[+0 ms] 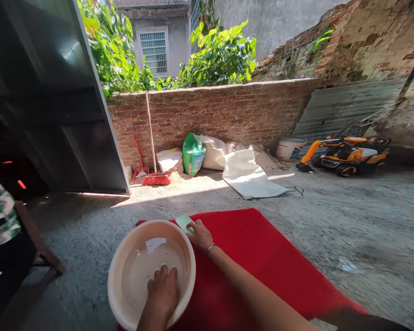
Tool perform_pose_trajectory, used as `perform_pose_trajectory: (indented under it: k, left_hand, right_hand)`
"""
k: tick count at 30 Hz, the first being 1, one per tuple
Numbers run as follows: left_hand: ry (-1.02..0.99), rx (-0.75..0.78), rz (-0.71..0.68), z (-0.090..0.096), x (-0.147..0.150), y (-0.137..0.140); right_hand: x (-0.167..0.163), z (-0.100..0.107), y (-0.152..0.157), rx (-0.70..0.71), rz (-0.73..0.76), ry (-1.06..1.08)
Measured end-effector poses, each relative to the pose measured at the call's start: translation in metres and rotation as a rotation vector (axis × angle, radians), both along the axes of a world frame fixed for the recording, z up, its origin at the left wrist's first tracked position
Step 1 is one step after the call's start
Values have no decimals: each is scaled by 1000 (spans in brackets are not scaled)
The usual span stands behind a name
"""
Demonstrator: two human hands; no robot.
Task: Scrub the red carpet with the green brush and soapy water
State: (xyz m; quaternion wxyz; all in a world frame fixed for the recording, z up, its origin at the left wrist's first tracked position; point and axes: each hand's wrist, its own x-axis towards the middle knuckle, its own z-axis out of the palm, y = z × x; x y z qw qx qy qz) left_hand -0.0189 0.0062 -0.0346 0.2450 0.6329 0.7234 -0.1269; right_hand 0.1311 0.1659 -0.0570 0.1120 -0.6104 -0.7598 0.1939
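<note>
A round pale basin (pixel 114 266) with clear water stands on a red cloth (pixel 255 257). My left hand (pixel 163 290) reaches into it, fingers apart and their tips in the water; nothing shows in that hand. Just beyond the basin's right rim, my right hand (pixel 200 235) grips the near end of a pale green, flat, rectangular thing (pixel 184 223) between thumb and fingers. Its exact kind is unclear. A thin bracelet (pixel 211 247) circles my right wrist.
Past the red-covered surface, a red broom (pixel 156 178), a dustpan (pixel 140 174), a green sack (pixel 193 154) and a white sack (pixel 246 172) are by a brick wall (pixel 227 108). A toy excavator (pixel 348 155) stands right. At left, a seated person (pixel 2 220) is partly visible.
</note>
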Motion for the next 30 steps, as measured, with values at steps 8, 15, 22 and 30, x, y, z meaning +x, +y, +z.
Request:
perform_pose_trajectory:
  k: [8, 15, 22, 30]
  left_hand:
    - [47, -58, -26, -30, -15, 1]
    - [36, -29, -19, -56, -35, -4]
    - [115, -57, -47, -56, -40, -2]
    - [56, -23, -49, -56, -58, 0]
  right_hand:
    - [11, -2, 42, -19, 29, -27]
    - [144, 7, 86, -47, -292, -88]
    - [269, 16, 82, -48, -618, -126]
    - [281, -17, 34, 29, -541, -32]
